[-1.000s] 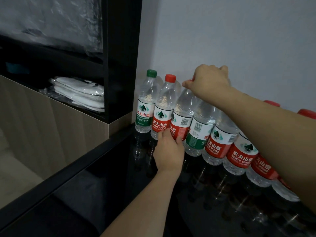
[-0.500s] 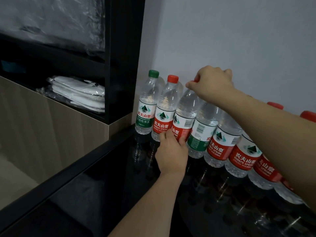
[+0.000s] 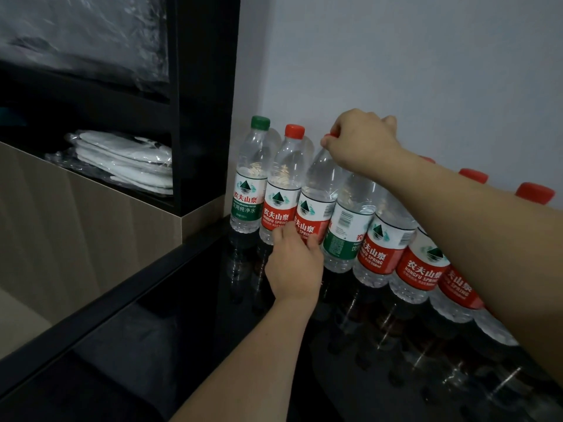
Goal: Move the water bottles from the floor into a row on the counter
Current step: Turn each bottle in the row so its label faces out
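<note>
Barely shifted vs 0.5 s back: both hands on same red-label bottle (image 3: 316,205), view nudged only. Right hand (image 3: 362,141) curled round its red cap from above; left hand (image 3: 294,263) fingers wrapped on lower label, steadying base on black counter (image 3: 152,330).

Progress, as judged: well along. Row w/ at least nine bottles upright, touching, against white wall (image 3: 396,56). Left of held bottle: red-cap bottle (image 3: 281,190), then green-cap bottle (image 3: 251,178) at row end, next to black shelf post (image 3: 207,102). Right of held bottle: green-label bottle (image 3: 347,226), then more red-label ones, partly hidden behind right forearm. Floor out of view, so can't tell how many left to fetch.

Around: folded white items in plastic (image 3: 122,159) on shelf left of post. Obstacles: tight spacing, neighbours easy to knock; glossy top maybe slippery.
</note>
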Motion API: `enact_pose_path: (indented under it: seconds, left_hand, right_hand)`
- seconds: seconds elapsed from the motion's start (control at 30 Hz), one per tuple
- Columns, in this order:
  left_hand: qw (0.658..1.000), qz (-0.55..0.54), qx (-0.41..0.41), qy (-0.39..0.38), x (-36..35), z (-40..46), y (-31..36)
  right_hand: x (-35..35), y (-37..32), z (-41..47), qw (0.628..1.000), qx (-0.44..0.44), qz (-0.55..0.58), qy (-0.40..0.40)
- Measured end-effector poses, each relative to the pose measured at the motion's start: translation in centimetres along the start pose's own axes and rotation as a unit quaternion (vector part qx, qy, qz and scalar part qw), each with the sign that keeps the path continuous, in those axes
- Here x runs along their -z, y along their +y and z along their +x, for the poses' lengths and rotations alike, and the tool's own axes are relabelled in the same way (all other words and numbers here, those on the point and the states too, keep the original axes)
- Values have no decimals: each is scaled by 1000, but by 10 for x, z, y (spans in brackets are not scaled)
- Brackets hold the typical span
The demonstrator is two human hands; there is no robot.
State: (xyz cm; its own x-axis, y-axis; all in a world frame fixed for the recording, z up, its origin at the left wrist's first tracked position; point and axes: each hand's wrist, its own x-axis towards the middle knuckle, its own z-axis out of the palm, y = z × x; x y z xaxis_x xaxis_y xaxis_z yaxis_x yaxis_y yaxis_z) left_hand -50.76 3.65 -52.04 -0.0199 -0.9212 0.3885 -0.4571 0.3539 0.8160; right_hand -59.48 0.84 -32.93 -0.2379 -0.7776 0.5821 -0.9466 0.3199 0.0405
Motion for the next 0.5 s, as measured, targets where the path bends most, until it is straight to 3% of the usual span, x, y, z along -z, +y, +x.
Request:
enact_pose_path:
  seconds: [0.2, 0.5]
  left_hand:
    - [1000, -7, 8, 12, -1, -1, 0]
    - [1000, 1, 3, 11, -1, -1, 1]
  right_hand:
    - [4, -1, -3, 1000, -10, 4, -23]
    - [10, -5, -13, 999, -41, 15, 4]
